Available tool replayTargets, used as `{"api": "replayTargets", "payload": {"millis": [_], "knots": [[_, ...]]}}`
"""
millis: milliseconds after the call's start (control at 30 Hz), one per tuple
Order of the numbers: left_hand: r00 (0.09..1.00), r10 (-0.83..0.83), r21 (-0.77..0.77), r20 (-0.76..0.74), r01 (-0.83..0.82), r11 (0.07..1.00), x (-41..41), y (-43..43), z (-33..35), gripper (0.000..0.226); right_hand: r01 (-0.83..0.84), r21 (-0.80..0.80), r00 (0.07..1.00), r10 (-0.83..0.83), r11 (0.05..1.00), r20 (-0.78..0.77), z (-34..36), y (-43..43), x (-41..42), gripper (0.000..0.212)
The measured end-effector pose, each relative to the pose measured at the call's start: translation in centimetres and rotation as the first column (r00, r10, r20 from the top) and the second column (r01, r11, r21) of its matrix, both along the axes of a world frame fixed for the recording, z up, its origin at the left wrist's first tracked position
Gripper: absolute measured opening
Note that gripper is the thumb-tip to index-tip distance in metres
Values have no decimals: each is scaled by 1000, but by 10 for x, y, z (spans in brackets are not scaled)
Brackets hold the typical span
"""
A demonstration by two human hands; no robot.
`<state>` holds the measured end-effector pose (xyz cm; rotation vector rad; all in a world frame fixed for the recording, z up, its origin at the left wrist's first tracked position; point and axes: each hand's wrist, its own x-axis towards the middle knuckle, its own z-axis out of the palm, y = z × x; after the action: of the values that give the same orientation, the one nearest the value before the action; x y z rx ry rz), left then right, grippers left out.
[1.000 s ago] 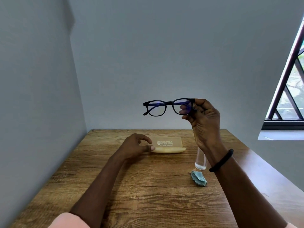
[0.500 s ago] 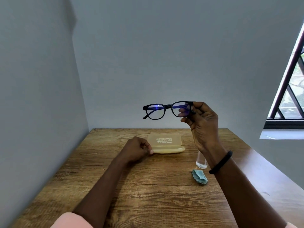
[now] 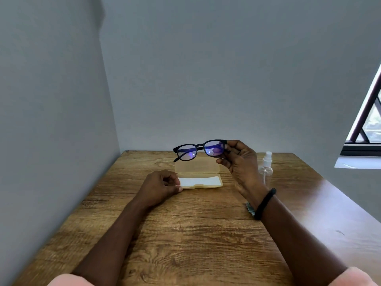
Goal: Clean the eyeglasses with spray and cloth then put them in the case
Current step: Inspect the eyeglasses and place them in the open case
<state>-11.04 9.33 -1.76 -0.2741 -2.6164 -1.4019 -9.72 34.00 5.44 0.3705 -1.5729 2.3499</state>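
My right hand (image 3: 240, 162) pinches the black-framed eyeglasses (image 3: 199, 149) by their right end and holds them in the air just above the case. The pale yellow case (image 3: 199, 176) lies open on the wooden table (image 3: 185, 234), lid tilted back, a white lining showing in its base. My left hand (image 3: 160, 186) rests on the table with curled fingers touching the case's left end. A clear spray bottle (image 3: 266, 166) with a white nozzle stands to the right of my right hand. A corner of the teal cloth (image 3: 250, 209) peeks out behind my right wrist.
Grey walls close in the table on the left and at the back. A window (image 3: 369, 124) with a white sill is at the right. The table's right edge runs diagonally toward me.
The glasses have come down toward the case. The case lid now stands open, showing the white lining. The camera view has tilted, so the bottle now shows and the cloth is mostly hidden.
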Motion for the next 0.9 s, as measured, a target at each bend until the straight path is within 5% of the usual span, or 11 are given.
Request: {"api": "replayTargets", "payload": {"millis": [367,900], "knots": [[1000,6,16,-8,-6,1000,-3,-2,0,71,51,60,962,-65,997,265,-35,2,-18,13],[998,-16,-11,-53,16,1000,-6,-2,0,74,80,294,911,-190,952,366,-53,1,-25,14]]}}
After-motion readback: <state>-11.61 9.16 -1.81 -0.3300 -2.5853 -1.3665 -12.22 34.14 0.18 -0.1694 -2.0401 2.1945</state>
